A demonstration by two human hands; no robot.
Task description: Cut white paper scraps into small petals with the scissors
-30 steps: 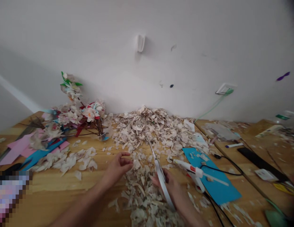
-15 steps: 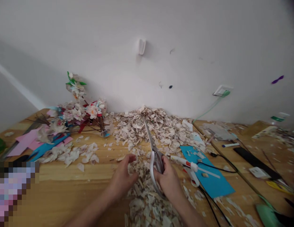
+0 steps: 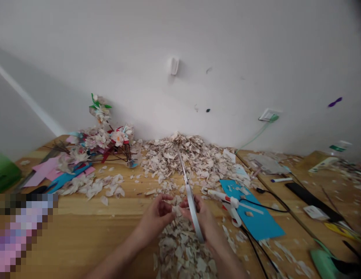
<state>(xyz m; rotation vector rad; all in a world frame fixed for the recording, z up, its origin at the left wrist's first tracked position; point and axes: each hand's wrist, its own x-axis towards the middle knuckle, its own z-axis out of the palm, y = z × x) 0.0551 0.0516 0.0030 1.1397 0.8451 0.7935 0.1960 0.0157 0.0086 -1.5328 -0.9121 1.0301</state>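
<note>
My right hand [image 3: 205, 219] holds a pair of scissors [image 3: 194, 217] with silver-grey handles, the blades pointing away toward the wall and looking closed. Close beside it, my left hand [image 3: 155, 219] has its fingers curled and pinches a small pale petal [image 3: 177, 210]. The right fingertips reach the same petal from the other side. Beneath both hands spreads a heap of whitish, dry-looking petal scraps [image 3: 183, 240]. A bigger pile of such scraps [image 3: 168, 155] lies against the wall, under the scissor tips.
A white glue gun [image 3: 231, 205] with a black cord lies right of my hands, partly on a blue sheet [image 3: 264, 221]. At the left are handmade flowers [image 3: 99, 137], pink paper [image 3: 46, 170] and blue-handled scissors [image 3: 66, 176]. A black strip [image 3: 311, 201] lies farther right.
My hands have come together, and the left fingers have closed on a petal. The scissors have turned onto their edge in my right hand. The view has shifted slightly.
</note>
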